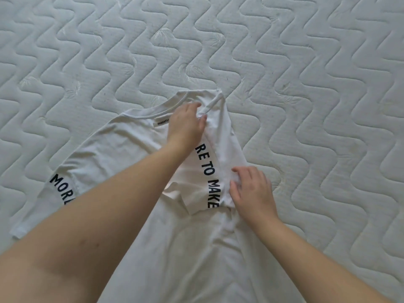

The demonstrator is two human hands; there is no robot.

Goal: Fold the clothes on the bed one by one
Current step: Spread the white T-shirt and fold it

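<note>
Here I see a white T-shirt (122, 145) lying flat on the bed (306, 84), its neckline toward twelve o'clock and its body running down to six o'clock under my view. The bed's cover is white and quilted in wavy lines. The shirt's sleeve at three o'clock is folded inward over the chest, so its black lettering, reading "RE TO MAKE", runs down the middle of the fold. The other sleeve lies spread out at nine o'clock, and it shows the letters "MOR" before the forearm covers the rest. A small label (161, 122) sits just inside the collar (153, 108).

The left hand (185, 125) reaches across from seven o'clock and rests near the collar at the top of the folded part. Its thumb and fingertips pinch a small ridge of cloth there, so I read that grip as closed on the T-shirt. The right hand (251, 189) comes in from five o'clock and sits at the lower end of the folded sleeve, just beside the word "MAKE". Its fingers are curled and bunch the cloth edge beneath them, so that grip also holds the T-shirt. The two hands are apart, one at each end of the fold. Soft creases run down the shirt's body between the forearms.
</note>
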